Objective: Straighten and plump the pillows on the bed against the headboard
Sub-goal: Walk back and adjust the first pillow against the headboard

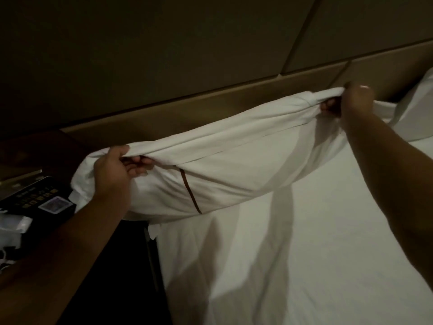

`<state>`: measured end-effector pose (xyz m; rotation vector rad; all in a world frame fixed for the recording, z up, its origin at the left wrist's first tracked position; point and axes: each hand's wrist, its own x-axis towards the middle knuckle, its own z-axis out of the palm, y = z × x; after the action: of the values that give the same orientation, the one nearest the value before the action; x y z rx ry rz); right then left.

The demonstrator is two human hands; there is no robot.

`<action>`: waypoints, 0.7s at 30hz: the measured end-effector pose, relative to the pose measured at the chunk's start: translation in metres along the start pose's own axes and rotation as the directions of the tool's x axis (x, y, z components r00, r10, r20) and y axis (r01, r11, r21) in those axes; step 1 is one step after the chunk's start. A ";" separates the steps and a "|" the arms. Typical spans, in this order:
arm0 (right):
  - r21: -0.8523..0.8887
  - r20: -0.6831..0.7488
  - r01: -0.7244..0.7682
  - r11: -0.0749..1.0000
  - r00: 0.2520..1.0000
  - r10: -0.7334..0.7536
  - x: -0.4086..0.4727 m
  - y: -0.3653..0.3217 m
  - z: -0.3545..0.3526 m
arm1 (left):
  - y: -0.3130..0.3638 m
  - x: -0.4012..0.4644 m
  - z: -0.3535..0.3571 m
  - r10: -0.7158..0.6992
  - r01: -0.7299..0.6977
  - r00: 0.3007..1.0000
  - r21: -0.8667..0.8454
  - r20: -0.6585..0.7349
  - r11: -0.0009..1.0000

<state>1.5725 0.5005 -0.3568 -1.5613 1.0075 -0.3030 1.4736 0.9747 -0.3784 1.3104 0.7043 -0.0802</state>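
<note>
A long white pillow [234,160] with a thin brown stripe near its left end is held up off the white bed [304,254], just in front of the tan headboard [187,109]. My left hand [117,170] pinches the pillow's upper edge near its left end. My right hand [351,102] grips the upper edge near the right end, bunching the fabric. The pillow sags between the two hands. A second white pillow [417,113] shows at the right edge, partly hidden behind my right arm.
A dark bedside table [35,198] stands at the left with a black control panel and white wrapped items on it. A dark gap [131,266] runs between table and mattress. Dark wall panels rise above the headboard.
</note>
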 end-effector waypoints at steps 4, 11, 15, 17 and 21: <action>-0.065 0.083 -0.074 0.995 0.993 0.080 0.000 0.039 -0.009 | -0.022 0.000 -0.010 -0.027 0.032 0.999 0.124 -0.036 0.992; 0.015 0.240 -0.280 0.960 0.933 0.268 -0.008 0.052 -0.006 | -0.079 -0.036 -0.050 -0.543 0.211 0.806 0.745 0.234 0.634; -0.189 0.323 -0.348 0.918 0.861 0.393 -0.019 0.063 0.004 | -0.106 -0.016 -0.046 -0.078 0.018 0.994 0.613 0.072 0.790; -0.154 0.252 -0.332 0.931 0.898 0.362 -0.014 0.068 0.006 | -0.113 0.002 -0.045 0.019 -0.034 0.999 0.603 0.032 0.797; -0.133 0.197 -0.231 0.964 0.947 0.255 0.000 0.071 0.009 | -0.125 0.017 -0.049 0.247 -0.184 0.969 0.659 -0.003 0.729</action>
<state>1.5485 0.5111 -0.4230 -1.5098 1.0476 0.0913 1.4118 0.9884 -0.4976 2.0869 0.6113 -0.0823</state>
